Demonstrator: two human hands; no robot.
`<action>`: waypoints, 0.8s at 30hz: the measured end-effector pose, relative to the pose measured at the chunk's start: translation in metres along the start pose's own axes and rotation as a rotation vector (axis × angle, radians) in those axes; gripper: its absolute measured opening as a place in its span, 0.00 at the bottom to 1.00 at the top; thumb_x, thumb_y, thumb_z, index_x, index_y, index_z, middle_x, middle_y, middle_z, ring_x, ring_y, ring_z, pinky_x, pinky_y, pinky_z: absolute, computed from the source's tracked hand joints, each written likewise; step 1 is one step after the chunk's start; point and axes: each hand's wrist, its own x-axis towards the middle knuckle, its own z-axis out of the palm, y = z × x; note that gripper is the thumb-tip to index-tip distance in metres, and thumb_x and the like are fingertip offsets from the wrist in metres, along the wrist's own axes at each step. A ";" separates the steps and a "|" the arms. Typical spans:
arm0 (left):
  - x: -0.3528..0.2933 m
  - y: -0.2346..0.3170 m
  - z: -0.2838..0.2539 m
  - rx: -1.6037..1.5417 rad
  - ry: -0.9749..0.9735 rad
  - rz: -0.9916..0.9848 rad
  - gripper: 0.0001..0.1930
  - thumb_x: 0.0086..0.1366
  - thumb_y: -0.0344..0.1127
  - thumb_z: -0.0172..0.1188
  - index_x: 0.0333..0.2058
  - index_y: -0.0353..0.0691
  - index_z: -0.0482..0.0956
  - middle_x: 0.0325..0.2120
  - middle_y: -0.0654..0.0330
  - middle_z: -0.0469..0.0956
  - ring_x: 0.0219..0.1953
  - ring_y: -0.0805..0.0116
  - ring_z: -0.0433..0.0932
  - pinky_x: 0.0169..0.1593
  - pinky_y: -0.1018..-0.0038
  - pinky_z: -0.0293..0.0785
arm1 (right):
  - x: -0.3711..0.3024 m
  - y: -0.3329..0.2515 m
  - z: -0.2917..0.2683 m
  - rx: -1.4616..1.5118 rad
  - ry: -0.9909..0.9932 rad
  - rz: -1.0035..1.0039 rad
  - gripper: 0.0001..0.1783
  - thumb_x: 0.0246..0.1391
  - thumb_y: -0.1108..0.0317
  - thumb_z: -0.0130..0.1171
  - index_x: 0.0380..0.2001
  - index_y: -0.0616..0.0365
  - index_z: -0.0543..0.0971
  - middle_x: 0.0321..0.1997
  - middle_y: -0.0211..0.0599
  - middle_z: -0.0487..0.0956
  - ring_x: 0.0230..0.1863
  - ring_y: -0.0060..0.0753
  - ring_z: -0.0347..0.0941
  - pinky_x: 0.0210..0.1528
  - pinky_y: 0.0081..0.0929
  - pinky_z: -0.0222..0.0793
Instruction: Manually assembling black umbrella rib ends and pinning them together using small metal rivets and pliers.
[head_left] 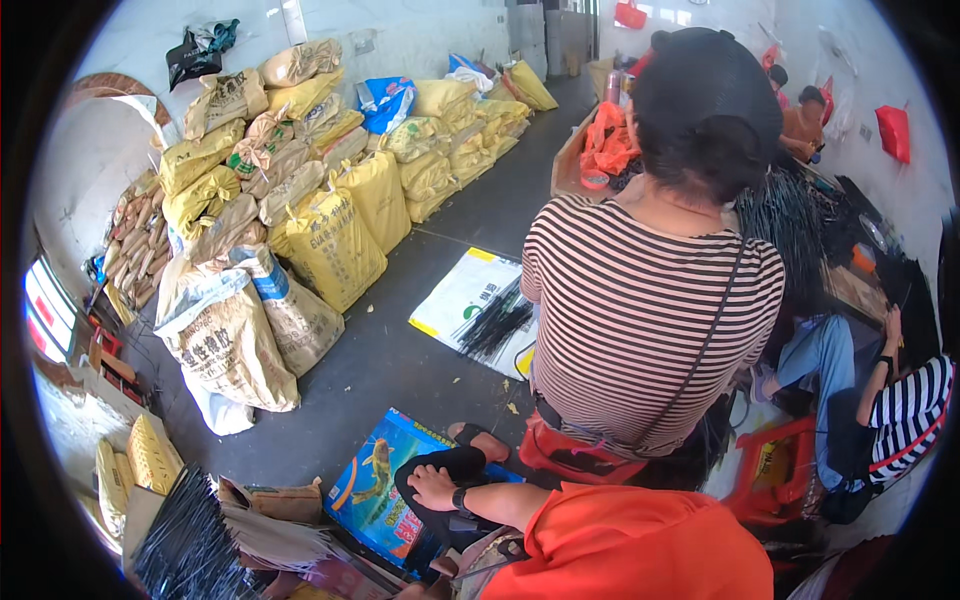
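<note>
My right hand [433,490] lies on my black-trousered knee [412,478], its fingers spread and nothing in them. A dark watch [459,501] is on that wrist, below my orange sleeve [580,520]. Only a bit of my left hand [440,568] shows at the lower edge, near a thin dark line; its fingers are mostly hidden, and what it may hold is unclear. Beneath my knee is a blue printed sheet or sack [360,495]. Beside it, at lower left, stands a thick bundle of thin black strips [190,545].
A person in a striped shirt [650,310] sits close ahead on a red stool [570,455]. Filled sacks [335,250] are piled at left. Black strips [495,325] lie on a white sack [455,290]. Another striped-sleeved person [905,420] works at right near a red stool [775,470].
</note>
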 end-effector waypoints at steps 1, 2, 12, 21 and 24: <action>0.002 0.005 0.003 -0.008 0.019 0.035 0.17 0.68 0.43 0.50 0.41 0.33 0.77 0.35 0.48 0.78 0.35 0.52 0.80 0.37 0.60 0.74 | -0.001 -0.001 0.001 -0.001 0.005 -0.005 0.20 0.53 0.59 0.62 0.49 0.49 0.75 0.51 0.39 0.68 0.55 0.45 0.64 0.47 0.49 0.61; 0.003 0.011 0.006 -0.016 0.039 0.070 0.17 0.68 0.43 0.50 0.41 0.33 0.77 0.34 0.48 0.78 0.35 0.52 0.80 0.37 0.60 0.74 | -0.003 -0.002 0.003 -0.003 0.004 -0.009 0.19 0.54 0.60 0.62 0.48 0.49 0.75 0.51 0.39 0.68 0.55 0.44 0.64 0.48 0.49 0.61; 0.007 0.077 0.029 -0.052 0.223 0.418 0.17 0.68 0.44 0.51 0.41 0.33 0.76 0.34 0.49 0.78 0.33 0.53 0.80 0.35 0.61 0.74 | -0.017 -0.015 -0.011 -0.025 -0.009 -0.058 0.15 0.54 0.62 0.60 0.45 0.51 0.76 0.51 0.41 0.69 0.55 0.46 0.64 0.49 0.51 0.61; 0.029 0.148 0.058 -0.075 0.354 0.765 0.18 0.69 0.45 0.51 0.41 0.33 0.76 0.33 0.50 0.77 0.31 0.55 0.80 0.34 0.61 0.74 | -0.041 -0.065 -0.016 0.003 -0.022 -0.293 0.16 0.52 0.65 0.61 0.45 0.53 0.75 0.50 0.43 0.69 0.55 0.47 0.65 0.46 0.48 0.60; 0.040 0.175 0.069 -0.090 0.380 0.883 0.18 0.69 0.45 0.51 0.41 0.33 0.75 0.33 0.51 0.77 0.31 0.55 0.79 0.33 0.61 0.74 | -0.054 -0.084 -0.023 0.064 0.038 -0.388 0.16 0.49 0.66 0.64 0.42 0.54 0.76 0.49 0.45 0.70 0.54 0.49 0.66 0.47 0.50 0.63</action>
